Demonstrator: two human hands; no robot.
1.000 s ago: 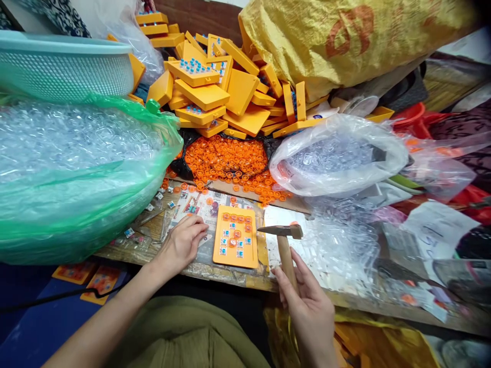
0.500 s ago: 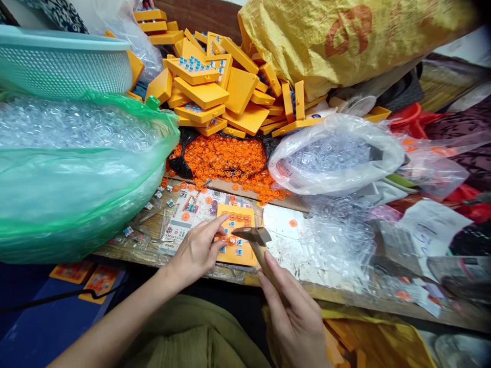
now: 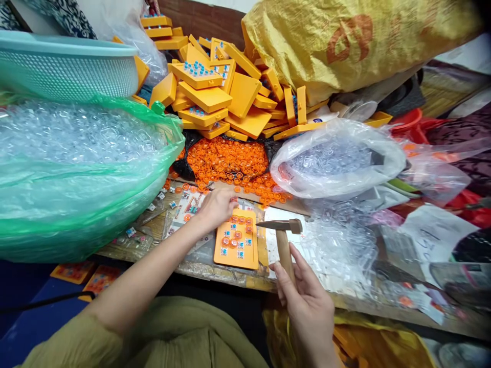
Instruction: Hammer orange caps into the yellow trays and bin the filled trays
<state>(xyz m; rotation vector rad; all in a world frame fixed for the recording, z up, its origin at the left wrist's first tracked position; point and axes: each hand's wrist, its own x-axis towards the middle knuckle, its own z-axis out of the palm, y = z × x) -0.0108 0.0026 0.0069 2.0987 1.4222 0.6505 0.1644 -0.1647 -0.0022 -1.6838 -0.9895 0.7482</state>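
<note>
In the right grip (image 3: pixel 309 304) a hammer (image 3: pixel 284 245) is clasped, beside the orange plate (image 3: pixel 249 256) laid on the desk (image 3: pixel 156 226). Whether anything is pinched by the left grip (image 3: pixel 219 205), near the plate's far edge, cannot be told.

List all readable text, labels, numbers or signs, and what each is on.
None legible for certain.
Yellow sack: orange-red mark, no clear letters.
White plastic bag: red print, too small.
Printed sheet: too small.
Crumpled white sheet, right: dark marks, too unclear to read.
</note>
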